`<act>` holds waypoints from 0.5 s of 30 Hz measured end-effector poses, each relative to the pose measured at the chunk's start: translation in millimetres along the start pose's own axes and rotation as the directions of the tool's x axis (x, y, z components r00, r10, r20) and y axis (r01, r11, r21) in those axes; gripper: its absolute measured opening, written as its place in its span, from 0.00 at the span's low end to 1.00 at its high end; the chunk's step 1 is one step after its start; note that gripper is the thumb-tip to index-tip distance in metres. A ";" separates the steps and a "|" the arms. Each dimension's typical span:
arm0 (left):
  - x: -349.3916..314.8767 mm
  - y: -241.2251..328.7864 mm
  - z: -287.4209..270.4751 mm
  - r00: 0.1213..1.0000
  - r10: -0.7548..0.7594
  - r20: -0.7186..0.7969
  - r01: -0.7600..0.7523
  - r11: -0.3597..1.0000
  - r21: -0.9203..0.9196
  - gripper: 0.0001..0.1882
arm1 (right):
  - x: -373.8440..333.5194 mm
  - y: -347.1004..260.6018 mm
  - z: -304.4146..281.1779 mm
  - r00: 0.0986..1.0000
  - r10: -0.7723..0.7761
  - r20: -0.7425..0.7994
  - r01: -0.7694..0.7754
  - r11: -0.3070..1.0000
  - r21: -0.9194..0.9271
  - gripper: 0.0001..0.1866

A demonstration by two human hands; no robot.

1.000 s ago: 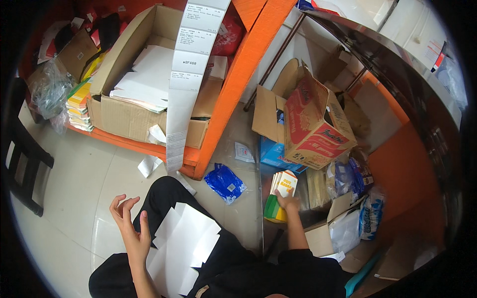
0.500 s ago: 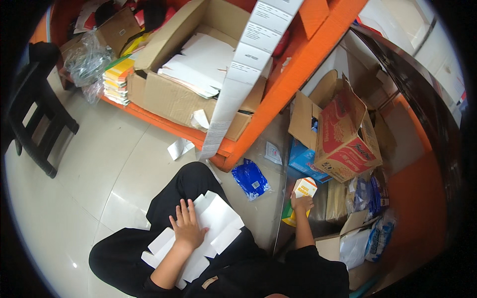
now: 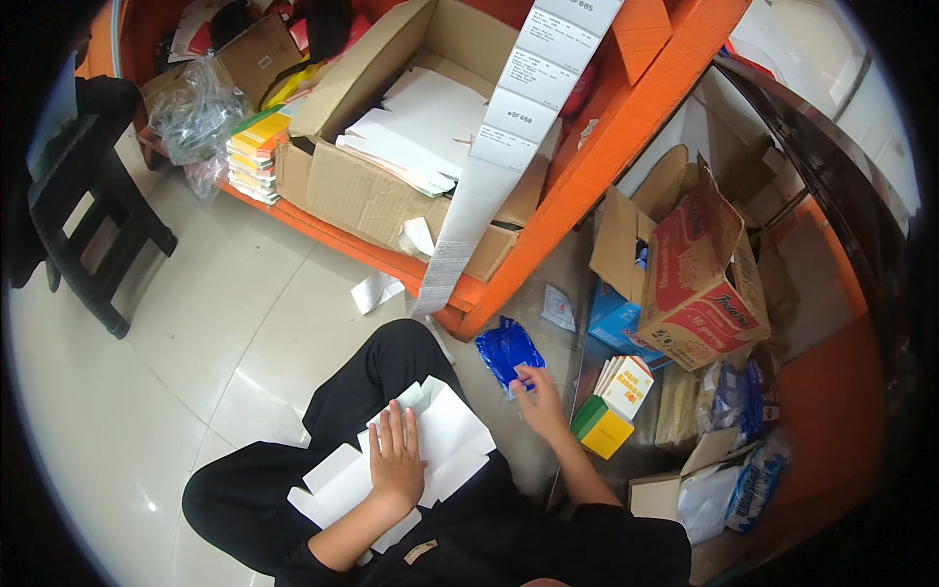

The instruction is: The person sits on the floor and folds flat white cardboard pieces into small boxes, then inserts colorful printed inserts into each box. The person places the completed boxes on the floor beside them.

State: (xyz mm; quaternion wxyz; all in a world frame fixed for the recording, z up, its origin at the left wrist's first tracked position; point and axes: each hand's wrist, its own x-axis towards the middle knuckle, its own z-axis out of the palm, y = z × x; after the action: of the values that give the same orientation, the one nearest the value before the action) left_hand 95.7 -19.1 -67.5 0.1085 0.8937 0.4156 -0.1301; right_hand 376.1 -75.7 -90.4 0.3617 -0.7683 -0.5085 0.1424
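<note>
White unfolded carton blanks [image 3: 452,430] lie across my lap, one over another. My left hand [image 3: 396,458] rests flat on them with its fingers stretched out. Above the floor by my right knee hangs my right hand [image 3: 538,403], fingers bent and apart, nothing seen in it. Just beyond its fingertips a blue plastic packet [image 3: 511,350] lies on the floor. To the right of that hand stands a small stack of folded cartons [image 3: 608,411], yellow, green and white with orange print.
An orange shelf [image 3: 548,220] holds a large cardboard box [image 3: 377,201] of white blanks. A printed label strip [image 3: 494,137] hangs before it. At right are an open red-and-brown carton [image 3: 706,284], a blue box [image 3: 618,323] and plastic packets [image 3: 732,401]. A black stool [image 3: 103,220] stands left.
My right hand has let go of the folded cartons and moved left toward the blue packet. My left hand stays on the white blanks. The whole view has shifted slightly.
</note>
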 end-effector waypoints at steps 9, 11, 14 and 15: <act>-3.1 -1.6 -6.9 1.000 -0.001 -0.011 0.000 0.998 -0.063 0.51 | -37.6 -66.5 53.3 0.950 -0.122 0.288 0.159 0.981 -0.107 0.26; -6.3 -0.5 -10.9 1.000 0.016 0.007 -0.016 0.997 -0.072 0.51 | -48.1 -79.7 51.1 0.964 -0.135 0.227 0.183 0.961 -0.206 0.26; -9.9 -1.0 -13.1 0.999 0.038 -0.001 -0.038 0.993 -0.110 0.53 | -48.2 -98.1 41.0 0.940 -0.325 0.105 0.340 0.914 -0.222 0.18; -11.2 -2.9 -12.4 0.998 0.054 -0.036 -0.058 0.989 -0.135 0.53 | -48.1 -99.9 40.1 0.972 -0.180 0.150 0.196 0.975 -0.105 0.15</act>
State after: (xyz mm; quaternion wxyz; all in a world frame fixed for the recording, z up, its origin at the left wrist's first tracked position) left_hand 88.3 -21.5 -52.4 0.1659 0.8975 0.3999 -0.0841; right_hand 263.5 -79.7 -55.5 0.2904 -0.7250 -0.6108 0.1302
